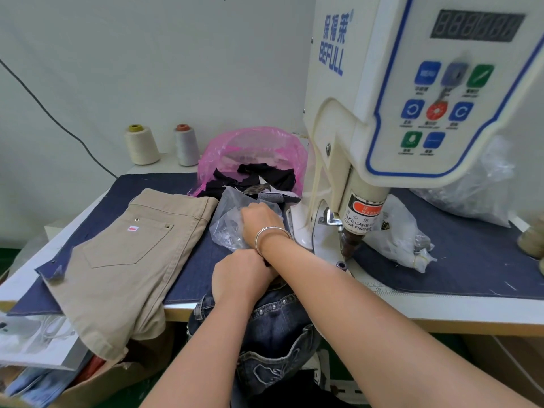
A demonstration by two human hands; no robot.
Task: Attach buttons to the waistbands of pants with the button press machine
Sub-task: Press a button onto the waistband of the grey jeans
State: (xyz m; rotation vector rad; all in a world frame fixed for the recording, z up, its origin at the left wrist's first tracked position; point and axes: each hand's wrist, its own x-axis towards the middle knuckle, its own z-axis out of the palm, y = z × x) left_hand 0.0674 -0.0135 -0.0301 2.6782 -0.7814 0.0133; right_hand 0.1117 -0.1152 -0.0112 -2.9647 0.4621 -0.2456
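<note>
My right hand (259, 223) digs in the clear button bag (232, 222) (grip unseen), left hand (240, 279) clenching the dark jeans' waistband (273, 304); take one button only.

White table (441, 307); navy cloth (485, 260) on it; thread cones (141, 145) behind.

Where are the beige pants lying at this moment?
In the head view, the beige pants lie left on the blue cloth, beside the clear plastic bag, hanging over the table edge.

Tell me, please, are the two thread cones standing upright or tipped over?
Upright. The cream thread cone and the grey thread cone both stand on their wide bases, cores pointing up.
</note>
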